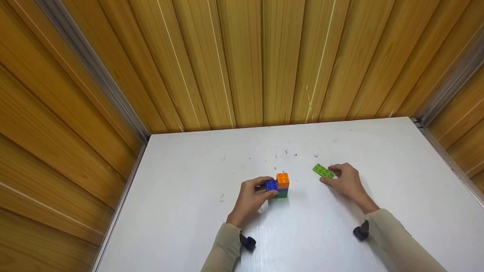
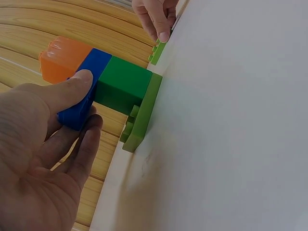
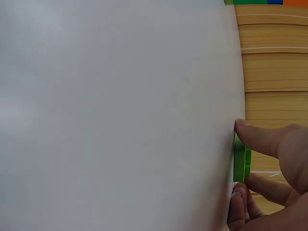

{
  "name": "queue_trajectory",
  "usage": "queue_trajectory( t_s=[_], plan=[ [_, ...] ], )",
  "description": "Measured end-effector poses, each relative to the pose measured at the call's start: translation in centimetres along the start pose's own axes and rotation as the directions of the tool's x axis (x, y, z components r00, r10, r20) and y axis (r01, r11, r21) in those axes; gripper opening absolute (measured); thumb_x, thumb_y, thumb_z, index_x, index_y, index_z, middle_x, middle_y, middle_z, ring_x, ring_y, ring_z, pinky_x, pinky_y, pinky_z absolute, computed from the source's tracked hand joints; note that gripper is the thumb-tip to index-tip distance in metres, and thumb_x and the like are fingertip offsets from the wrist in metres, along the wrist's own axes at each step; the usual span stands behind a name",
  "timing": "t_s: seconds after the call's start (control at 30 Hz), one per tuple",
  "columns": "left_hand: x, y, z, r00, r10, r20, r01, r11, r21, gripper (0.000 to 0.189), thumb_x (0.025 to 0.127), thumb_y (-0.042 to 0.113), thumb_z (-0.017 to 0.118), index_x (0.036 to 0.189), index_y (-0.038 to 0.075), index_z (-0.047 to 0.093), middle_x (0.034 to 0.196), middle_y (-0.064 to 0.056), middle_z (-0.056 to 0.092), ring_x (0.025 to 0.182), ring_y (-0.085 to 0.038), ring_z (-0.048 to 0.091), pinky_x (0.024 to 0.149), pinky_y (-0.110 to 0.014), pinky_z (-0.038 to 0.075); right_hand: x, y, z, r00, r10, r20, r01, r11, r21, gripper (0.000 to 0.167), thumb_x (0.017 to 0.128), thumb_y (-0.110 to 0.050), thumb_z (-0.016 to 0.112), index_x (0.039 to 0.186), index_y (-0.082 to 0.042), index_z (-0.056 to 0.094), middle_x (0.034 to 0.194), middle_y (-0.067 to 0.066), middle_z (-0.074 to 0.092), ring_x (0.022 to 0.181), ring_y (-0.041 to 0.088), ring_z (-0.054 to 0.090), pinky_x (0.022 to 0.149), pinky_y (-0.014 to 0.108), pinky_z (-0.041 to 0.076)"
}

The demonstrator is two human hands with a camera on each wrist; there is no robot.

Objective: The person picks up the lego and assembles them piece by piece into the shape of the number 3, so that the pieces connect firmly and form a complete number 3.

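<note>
Near the middle of the white table stands a stack of toy building bricks. At its bottom lies a light green flat brick [image 2: 144, 115], then a dark green brick [image 2: 124, 83], a blue brick [image 1: 271, 184] and, on top, an orange brick [image 1: 283, 180]. My left hand [image 1: 251, 196] pinches the blue brick between thumb and fingers, and the stack appears upright on the table. Off to the right, my right hand [image 1: 346, 182] pinches one end of another light green flat brick [image 1: 322, 170]. In the right wrist view this flat brick [image 3: 239, 161] sits between thumb and finger at the table surface.
The white table [image 1: 181, 211] carries small dark marks around its middle. Wood-patterned panels [image 1: 242, 64] rise behind it and at both sides, with metal posts at the corners. Black wrist-worn devices [image 1: 247, 242] sit on both sleeves.
</note>
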State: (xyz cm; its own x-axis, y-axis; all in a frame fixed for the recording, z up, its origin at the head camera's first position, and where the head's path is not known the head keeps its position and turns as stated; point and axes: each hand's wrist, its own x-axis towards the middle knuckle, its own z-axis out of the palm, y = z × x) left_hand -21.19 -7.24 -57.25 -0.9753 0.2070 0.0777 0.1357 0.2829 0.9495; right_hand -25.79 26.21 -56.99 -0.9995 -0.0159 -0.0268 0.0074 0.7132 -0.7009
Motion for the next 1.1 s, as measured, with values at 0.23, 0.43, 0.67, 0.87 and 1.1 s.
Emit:
queue_trajectory(
  t_s=[0.23,0.43,0.67,0.87,1.1],
  plan=[
    [0.1,0.0,0.0,1.000,0.006,-0.005,-0.006,1.000,0.002,0.039,0.093,0.013,0.085,0.131,0.012,0.076,0.129,-0.006,0.076,0.116,-0.018,0.072,0.102,-0.029,0.060,0.0,0.2,-0.1,1.000,-0.021,-0.015,0.021,1.000,0.015,0.050,0.096,-0.016,0.081,0.132,0.014,0.065,0.126,0.031,0.059,0.119,0.047,0.062,0.101,0.056,0.056],
    [0.0,0.0,0.1,1.000,0.011,-0.002,-0.011,1.000,0.002,0.039,0.093,0.013,0.085,0.131,0.012,0.076,0.129,-0.005,0.076,0.115,-0.017,0.072,0.102,-0.029,0.060,0.0,0.5,-0.3,0.999,-0.036,-0.008,0.036,0.999,0.004,0.048,0.097,-0.016,0.079,0.134,0.011,0.065,0.124,0.029,0.063,0.114,0.042,0.063,0.097,0.052,0.056],
    [-0.1,-0.2,0.1,1.000,0.018,-0.003,-0.017,1.000,0.017,0.040,0.093,0.014,0.085,0.132,0.012,0.075,0.129,-0.007,0.076,0.114,-0.018,0.074,0.101,-0.029,0.061,-0.1,0.0,-1.0,0.999,-0.053,-0.001,0.053,0.998,0.031,0.047,0.098,-0.016,0.076,0.137,0.009,0.064,0.127,0.029,0.063,0.114,0.039,0.064,0.096,0.048,0.057],
    [-0.1,-0.3,0.1,1.000,0.026,-0.001,-0.026,1.000,0.011,0.042,0.092,0.013,0.085,0.132,0.010,0.075,0.129,-0.008,0.076,0.114,-0.018,0.074,0.100,-0.029,0.061,-0.1,-0.9,-1.2,0.998,-0.061,0.005,0.061,0.998,0.035,0.046,0.098,-0.014,0.075,0.138,0.005,0.065,0.132,0.028,0.062,0.118,0.042,0.064,0.098,0.051,0.057],
    [0.1,-0.3,0.1,0.999,0.037,-0.006,-0.037,0.999,-0.002,0.042,0.092,0.012,0.086,0.132,0.011,0.075,0.130,-0.007,0.075,0.115,-0.018,0.073,0.102,-0.029,0.060,-0.1,-2.3,-1.4,0.995,-0.096,0.003,0.096,0.993,0.066,0.043,0.099,-0.015,0.077,0.137,0.002,0.068,0.127,0.023,0.065,0.118,0.042,0.066,0.103,0.056,0.056]
  ],
)
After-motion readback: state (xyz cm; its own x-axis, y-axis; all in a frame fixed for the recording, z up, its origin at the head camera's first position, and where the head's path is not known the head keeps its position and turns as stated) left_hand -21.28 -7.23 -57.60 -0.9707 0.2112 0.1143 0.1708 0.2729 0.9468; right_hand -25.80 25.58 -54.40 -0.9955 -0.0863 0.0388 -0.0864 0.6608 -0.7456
